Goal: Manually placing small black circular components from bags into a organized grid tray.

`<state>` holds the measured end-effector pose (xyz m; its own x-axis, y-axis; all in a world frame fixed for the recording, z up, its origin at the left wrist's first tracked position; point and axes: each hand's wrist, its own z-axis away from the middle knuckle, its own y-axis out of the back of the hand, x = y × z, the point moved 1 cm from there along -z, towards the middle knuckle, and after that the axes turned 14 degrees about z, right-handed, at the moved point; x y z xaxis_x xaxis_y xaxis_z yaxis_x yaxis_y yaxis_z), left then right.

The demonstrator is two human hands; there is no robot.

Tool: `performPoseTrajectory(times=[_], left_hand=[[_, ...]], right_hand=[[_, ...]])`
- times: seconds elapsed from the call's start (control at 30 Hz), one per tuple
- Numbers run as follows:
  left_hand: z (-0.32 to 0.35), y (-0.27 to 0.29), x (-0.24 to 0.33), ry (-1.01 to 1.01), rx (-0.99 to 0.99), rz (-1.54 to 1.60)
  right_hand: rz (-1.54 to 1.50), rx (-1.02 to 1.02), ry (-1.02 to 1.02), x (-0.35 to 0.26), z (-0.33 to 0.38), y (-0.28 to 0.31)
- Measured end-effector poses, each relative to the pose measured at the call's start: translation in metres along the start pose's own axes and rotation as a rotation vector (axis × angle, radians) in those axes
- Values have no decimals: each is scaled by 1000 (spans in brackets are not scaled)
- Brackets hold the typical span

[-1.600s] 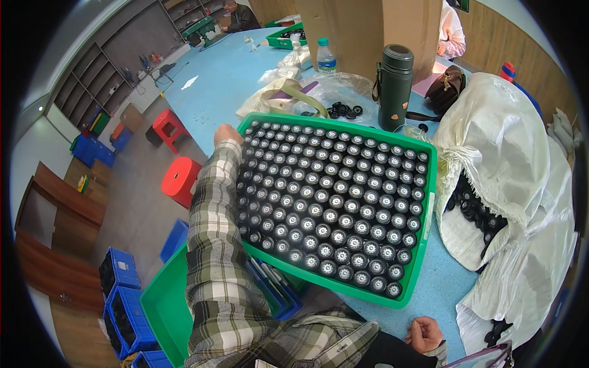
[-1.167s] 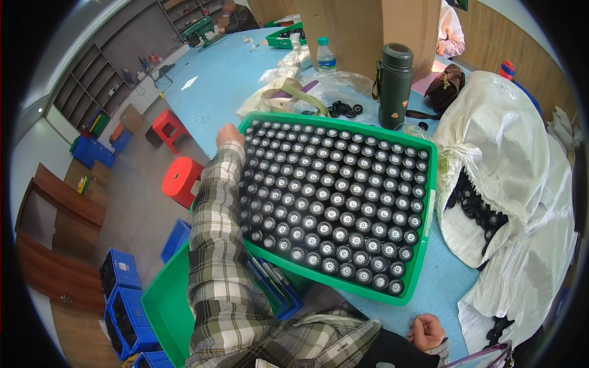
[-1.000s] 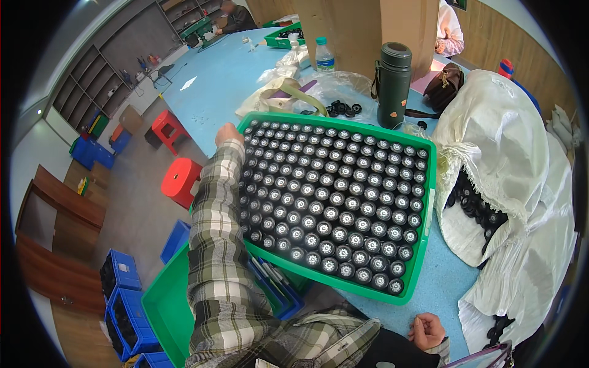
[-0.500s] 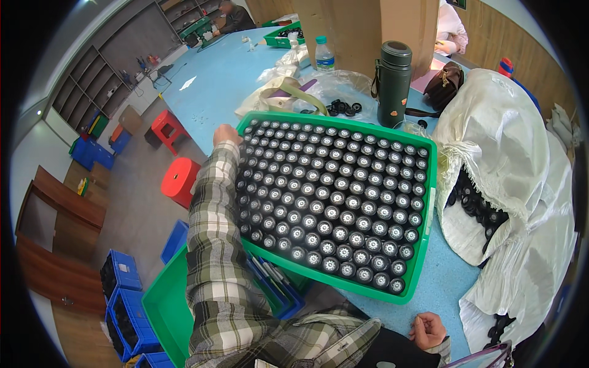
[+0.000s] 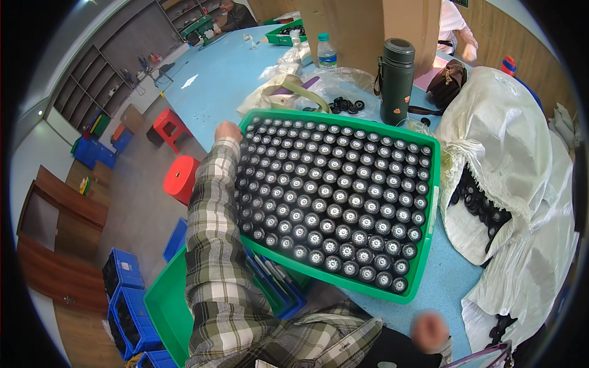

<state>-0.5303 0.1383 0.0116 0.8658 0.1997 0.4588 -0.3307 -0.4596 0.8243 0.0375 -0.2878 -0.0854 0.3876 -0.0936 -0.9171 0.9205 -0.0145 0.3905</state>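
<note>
A green plastic tray (image 5: 429, 214) on the blue table holds rows of small black cylindrical parts with silvery, gear-patterned round tops (image 5: 334, 211). Curled at the tray's far left corner is my left hand (image 5: 228, 130), closed against its rim; some fingertips are hidden. My left forearm, in a plaid sleeve, runs along the tray's left side. Low at the right, beyond the tray's near right corner, my right hand (image 5: 429, 331) is above the table's near edge. It is smeared by motion, so its fingers cannot be made out, and it is apart from the tray.
White woven sacks (image 5: 503, 135) with black parts stand at the right. Behind the tray are a dark green flask (image 5: 397, 83), a water bottle (image 5: 327, 52), a plastic bag and a cardboard box (image 5: 343, 37). An empty green bin (image 5: 165, 306) and red stools (image 5: 181, 179) are at the left.
My right hand has shifted slightly and blurred; before, its fingers were curled. My left hand stays at the tray corner. At the back right, a person's arm in pink has moved.
</note>
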Motion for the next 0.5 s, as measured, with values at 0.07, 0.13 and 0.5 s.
performPoseTrajectory(times=[0.07,0.13,0.5], left_hand=[[-2,-1,1,36,-15,-29],[-6,-3,0,79,-23,-60],[-4,-7,-8,6,-47,-37]], right_hand=[[4,-1,-7,-1,-1,0],[0,1,-4,-1,-1,0],[3,6,4,-4,0,1]])
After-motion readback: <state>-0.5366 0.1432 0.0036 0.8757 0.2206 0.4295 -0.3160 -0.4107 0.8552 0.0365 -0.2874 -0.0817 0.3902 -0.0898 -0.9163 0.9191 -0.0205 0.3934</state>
